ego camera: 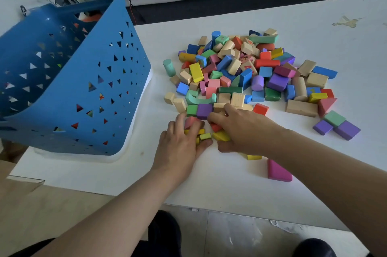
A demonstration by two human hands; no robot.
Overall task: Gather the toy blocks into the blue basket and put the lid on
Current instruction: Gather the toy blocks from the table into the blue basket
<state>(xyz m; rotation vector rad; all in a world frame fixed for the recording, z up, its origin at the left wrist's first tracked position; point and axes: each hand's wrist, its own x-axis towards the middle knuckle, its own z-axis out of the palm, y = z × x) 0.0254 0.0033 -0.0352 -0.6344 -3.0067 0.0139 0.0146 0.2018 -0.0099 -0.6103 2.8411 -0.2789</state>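
White smooth table (219, 173) holds wooden blocks (240, 68), left hand (184, 141) and right hand (240, 129) each curl round some, and upper-left holey blue plastic basket (104, 89) has a few inside.

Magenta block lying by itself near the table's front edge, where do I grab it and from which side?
Come straight down from above and pinch the magenta block across its two long side faces. It lies flat on its broad face, so only the sides give a hold, and both look free; the small yellow block sits just off its far end.
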